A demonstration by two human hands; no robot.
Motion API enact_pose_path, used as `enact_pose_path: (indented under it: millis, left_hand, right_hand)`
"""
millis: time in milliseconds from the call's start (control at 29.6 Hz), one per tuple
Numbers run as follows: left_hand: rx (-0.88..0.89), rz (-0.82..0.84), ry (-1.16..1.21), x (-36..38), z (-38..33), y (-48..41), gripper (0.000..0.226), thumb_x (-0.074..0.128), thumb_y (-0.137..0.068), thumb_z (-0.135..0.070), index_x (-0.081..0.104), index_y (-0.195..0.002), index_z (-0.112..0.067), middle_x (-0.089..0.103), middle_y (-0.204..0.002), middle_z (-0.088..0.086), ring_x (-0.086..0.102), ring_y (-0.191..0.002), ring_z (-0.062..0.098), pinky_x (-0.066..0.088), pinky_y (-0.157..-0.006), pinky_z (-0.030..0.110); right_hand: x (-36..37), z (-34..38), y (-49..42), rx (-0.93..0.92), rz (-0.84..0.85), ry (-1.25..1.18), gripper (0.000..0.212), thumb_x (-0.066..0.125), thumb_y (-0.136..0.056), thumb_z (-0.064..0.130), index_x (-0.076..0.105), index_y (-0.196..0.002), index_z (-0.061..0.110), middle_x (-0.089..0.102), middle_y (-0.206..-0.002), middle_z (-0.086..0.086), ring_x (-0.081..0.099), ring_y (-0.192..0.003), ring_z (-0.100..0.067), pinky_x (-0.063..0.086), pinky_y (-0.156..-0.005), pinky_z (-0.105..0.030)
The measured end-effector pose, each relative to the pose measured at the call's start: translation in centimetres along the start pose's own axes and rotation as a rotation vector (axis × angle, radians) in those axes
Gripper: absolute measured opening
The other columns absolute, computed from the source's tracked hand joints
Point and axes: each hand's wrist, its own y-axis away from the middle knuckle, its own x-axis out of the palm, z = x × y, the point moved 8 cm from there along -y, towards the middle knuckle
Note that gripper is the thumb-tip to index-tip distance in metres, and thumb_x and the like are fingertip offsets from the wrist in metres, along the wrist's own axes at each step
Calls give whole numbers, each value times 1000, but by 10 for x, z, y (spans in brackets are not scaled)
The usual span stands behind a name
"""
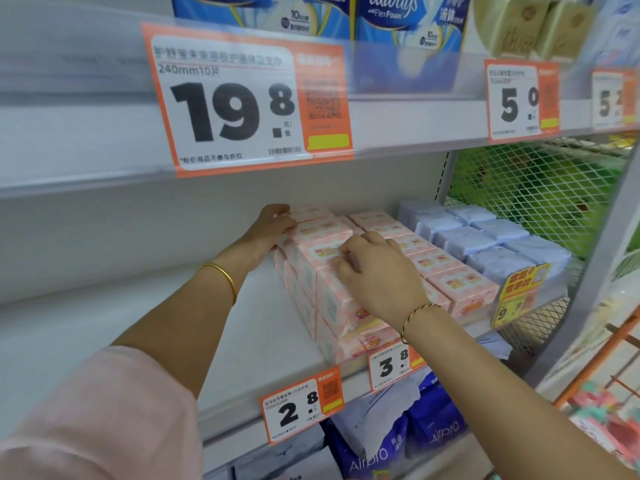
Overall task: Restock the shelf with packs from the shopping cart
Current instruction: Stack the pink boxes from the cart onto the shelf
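Several pink packs (450,271) stand stacked in rows on the white middle shelf (138,313). My left hand (273,223) reaches deep into the shelf and presses against the left side of the rear pink packs, fingers laid over their top edge. My right hand (374,268) rests on top of the front pink packs (332,299), its fingers curled over the top of one. The shopping cart is mostly out of view; only an orange frame (595,368) shows at the right edge.
Pale lilac packs (485,240) sit right of the pink ones. A green mesh panel (540,199) closes the shelf's right end. Blue packs (408,19) stand on the shelf above, dark blue ones (433,431) below. Large price tags (242,102) hang on the shelf edges.
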Motion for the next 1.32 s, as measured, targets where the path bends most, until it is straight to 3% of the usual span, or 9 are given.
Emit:
enact_pose_path:
  millis: [202,371,506,641,742,911,1046,1181,1315]
  left_hand:
    - [22,-12,-53,0,-1,3,45,47,-93,-29,41,-137,-26,47,-136,4,50,-119,25,41,-105,41]
    - [87,-325,-85,-21,-22,27,35,50,-88,-29,55,-123,-27,47,-136,8,49,-120,30,43,-102,40]
    - [382,-422,32,8,-75,105,40,46,-69,-22,62,-106,-18,57,-117,8,56,-107,23,44,-98,37]
    - [629,-245,38,94,-108,191,33,44,-73,-12,55,-102,-22,49,-107,-2,49,-99,11,36,-91,13]
    - [634,14,-19,183,-107,230,28,51,-79,-2,60,-101,-16,49,-106,-2,48,-89,4,34,-76,2]
    - [523,420,-222,312,-60,263,29,54,-80,-1,63,-108,-5,53,-108,10,52,-104,23,38,-90,25]
    - [480,474,-382,353,-27,259,37,50,-82,5,59,-115,-8,46,-119,15,51,-110,30,41,-94,32]
    - [477,510,-451,368,-15,247,39,43,-84,7,55,-118,-8,42,-122,14,52,-108,29,41,-91,31]
    - [475,462,-402,367,-8,238,35,44,-86,5,56,-115,-11,45,-120,10,58,-103,26,46,-90,37]
  right_hand:
    - [2,0,-1,-25,-13,19,31,41,-95,36,59,-112,18,55,-118,-3,44,-110,-28,45,-88,-37]
    - [-21,-4,1,-68,-194,-107,49,25,-93,48,61,-113,22,61,-118,-3,49,-113,-29,41,-94,-41]
    - [-62,-40,34,-41,-302,-178,46,30,-91,39,64,-110,14,64,-107,-9,54,-103,-32,41,-90,-42]
    - [-92,-114,98,76,-251,-145,32,44,-92,27,64,-110,11,65,-107,-12,57,-104,-31,43,-88,-38]
    - [-107,-178,153,249,-167,-103,24,50,-93,10,63,-113,7,64,-113,-13,57,-106,-31,41,-85,-33]
    - [-104,-268,212,515,-28,-9,27,46,-92,2,63,-113,7,63,-117,-15,58,-106,-31,43,-86,-33]
    - [-80,-308,221,656,170,16,36,44,-89,-4,59,-120,5,62,-117,-20,61,-102,-33,50,-84,-37]
    - [-18,-305,223,744,549,-136,22,46,-95,4,55,-114,-2,63,-91,-20,64,-75,-32,55,-81,-47]
    - [29,-292,221,670,663,-77,33,53,-93,12,54,-123,-1,61,-121,-21,63,-94,-33,46,-70,-33]
